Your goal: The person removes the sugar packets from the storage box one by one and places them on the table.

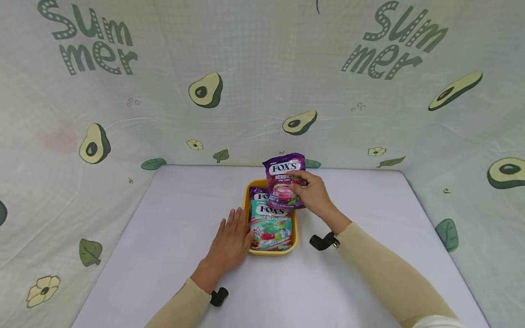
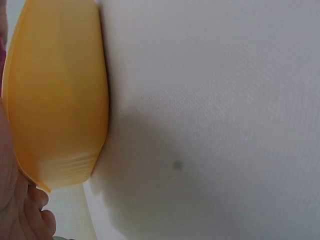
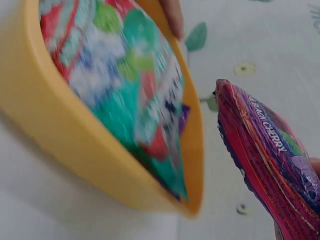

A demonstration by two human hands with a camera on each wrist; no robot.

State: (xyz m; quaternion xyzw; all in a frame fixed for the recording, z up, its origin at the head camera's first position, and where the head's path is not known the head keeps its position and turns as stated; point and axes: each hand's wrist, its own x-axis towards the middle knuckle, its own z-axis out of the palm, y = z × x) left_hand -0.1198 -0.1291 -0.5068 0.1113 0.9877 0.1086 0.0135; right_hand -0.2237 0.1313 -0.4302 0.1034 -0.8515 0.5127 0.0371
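A yellow basket (image 1: 272,253) holds a teal Fox's mint-blossom candy bag (image 1: 271,230), lying over a purple Fox's bag (image 1: 258,193) that is mostly covered. My right hand (image 1: 316,193) pinches another purple Fox's candy bag (image 1: 283,193), labelled Berries, by its right side, above the far end of the basket. In the right wrist view this held bag (image 3: 270,160) is apart from the basket wall (image 3: 100,155). My left hand (image 1: 229,243) rests with extended fingers along the basket's left side. The left wrist view shows its fingers (image 2: 35,212) at the rim.
The basket stands on a white tabletop (image 1: 184,205). Behind the table's back edge hangs a pale cloth (image 1: 254,54) printed with avocados, leaves and lettering; it also surrounds both sides. Black wrist cameras (image 1: 324,241) sit below each hand.
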